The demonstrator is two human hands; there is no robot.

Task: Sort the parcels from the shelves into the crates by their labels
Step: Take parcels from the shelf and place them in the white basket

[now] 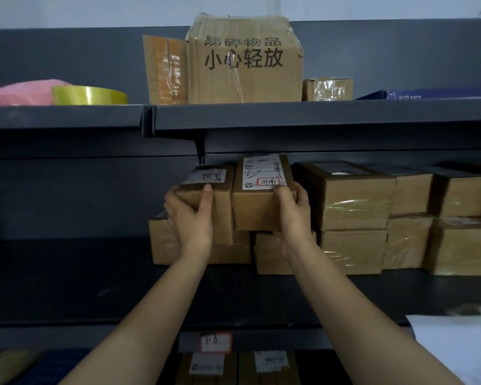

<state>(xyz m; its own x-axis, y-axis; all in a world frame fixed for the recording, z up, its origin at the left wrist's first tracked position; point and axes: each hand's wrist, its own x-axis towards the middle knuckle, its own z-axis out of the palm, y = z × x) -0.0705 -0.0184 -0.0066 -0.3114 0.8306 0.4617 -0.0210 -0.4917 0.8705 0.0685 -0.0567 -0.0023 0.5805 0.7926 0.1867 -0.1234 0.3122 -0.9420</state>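
Note:
Two small cardboard parcels sit side by side on top of a stack on the middle shelf (67, 287). My left hand (190, 215) grips the left parcel (220, 195), thumb on its top edge beside a white label. My right hand (293, 215) grips the right parcel (254, 209) from its right side and below; this parcel is tilted up, showing a white label with a red-framed handwritten mark. More taped cardboard parcels (356, 201) are stacked in two layers to the right.
The upper shelf (289, 112) holds a large printed carton (245, 65), a small taped box (327, 88), a yellow tape roll (90, 95), a pink bag (20, 93) and a blue box (428, 94). Below, a shelf tag (215, 341) and labelled parcels (239, 366) show. White packaging (461, 345) lies at right.

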